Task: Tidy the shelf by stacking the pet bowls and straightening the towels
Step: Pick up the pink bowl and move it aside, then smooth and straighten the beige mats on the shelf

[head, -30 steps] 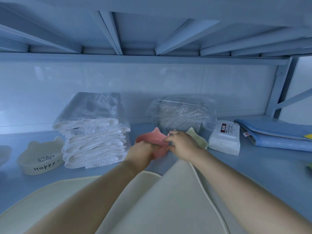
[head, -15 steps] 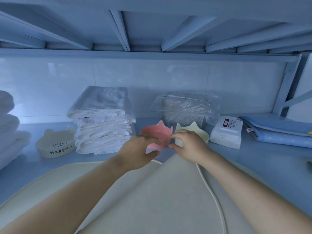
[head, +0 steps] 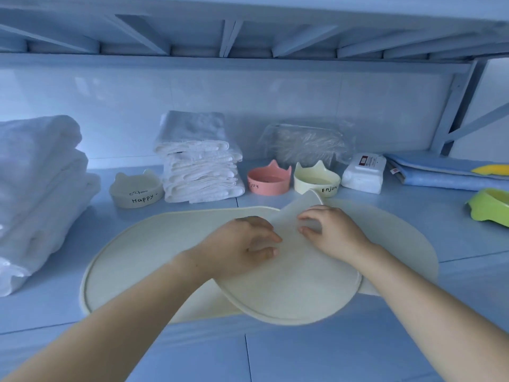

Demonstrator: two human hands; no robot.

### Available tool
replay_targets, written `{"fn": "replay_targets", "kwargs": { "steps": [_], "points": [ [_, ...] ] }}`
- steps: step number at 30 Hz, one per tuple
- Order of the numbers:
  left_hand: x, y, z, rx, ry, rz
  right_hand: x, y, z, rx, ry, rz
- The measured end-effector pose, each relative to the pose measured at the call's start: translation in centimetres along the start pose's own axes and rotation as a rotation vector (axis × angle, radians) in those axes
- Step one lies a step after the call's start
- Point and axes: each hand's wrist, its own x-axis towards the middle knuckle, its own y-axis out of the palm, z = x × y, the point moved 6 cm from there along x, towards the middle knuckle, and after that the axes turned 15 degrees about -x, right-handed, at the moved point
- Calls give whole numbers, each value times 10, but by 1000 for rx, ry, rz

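Observation:
A pink cat-ear bowl [head: 268,181] and a cream cat-ear bowl [head: 316,181] marked "Enjoy" stand side by side at the back of the shelf. A third cream bowl [head: 136,189] marked "Happy" sits left of a leaning stack of folded white towels [head: 199,164]. Bulkier white towels [head: 35,186] are piled at the far left. My left hand [head: 243,244] and my right hand [head: 332,235] are both on the upper cream mat [head: 289,288], fingers curled and pinching it near its raised far corner.
A second cream mat [head: 143,257] lies under the first. A green bowl [head: 491,206] sits at the right edge. Behind are a clear plastic bag [head: 308,142], a white wipes pack [head: 363,175] and folded blue cloth [head: 440,172]. A shelf board hangs low overhead.
Both hands let go of the pink bowl, which now stands beside the cream bowl, and drew back onto the upper mat. The view pulled back and shifted left.

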Motion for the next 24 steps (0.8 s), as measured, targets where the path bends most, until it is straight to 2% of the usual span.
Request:
{"fn": "replay_targets", "kwargs": {
  "steps": [6, 15, 21, 24],
  "points": [
    [-37, 18, -7, 94, -83, -14, -62, -11, 6, 7, 62, 36],
    [-57, 41, -42, 229, -23, 68, -96, -31, 11, 70, 38, 53],
    [-48, 44, -54, 164, -44, -27, -102, -46, 1, 76, 22, 33],
    [-42, 34, -60, 135, -40, -210, -109, -55, -10, 99, 29, -41]
  ]
}}
